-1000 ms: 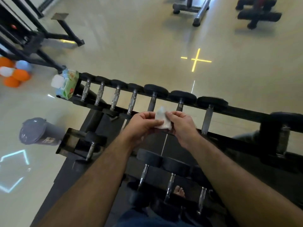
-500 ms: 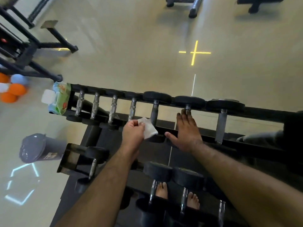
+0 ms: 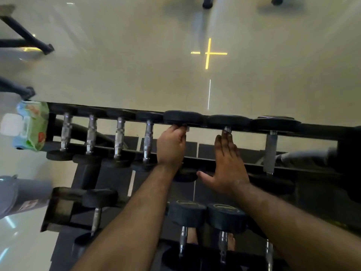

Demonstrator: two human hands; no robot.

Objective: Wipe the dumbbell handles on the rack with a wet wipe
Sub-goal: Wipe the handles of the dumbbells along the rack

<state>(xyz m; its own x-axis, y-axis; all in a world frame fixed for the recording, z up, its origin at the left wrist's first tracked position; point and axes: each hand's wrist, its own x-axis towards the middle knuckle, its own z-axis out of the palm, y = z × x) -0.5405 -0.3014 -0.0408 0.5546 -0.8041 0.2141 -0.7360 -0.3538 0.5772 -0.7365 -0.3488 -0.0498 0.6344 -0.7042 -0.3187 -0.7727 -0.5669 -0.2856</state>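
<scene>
Wiping step underway: left hand (image 3: 171, 145) curls round the fifth dumbbell handle (image 3: 187, 129) from the wipes pack (image 3: 31, 125); wipe itself hidden. Right hand (image 3: 227, 163) lies flat, fingers straight, on the next handle rightward. Next move, probably: stroke along the bar.

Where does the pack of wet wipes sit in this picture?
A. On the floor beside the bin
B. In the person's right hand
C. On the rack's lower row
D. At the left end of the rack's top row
D: the wet wipes pack sits at the left end of the rack, beside the top row's first dumbbell handle.
</scene>
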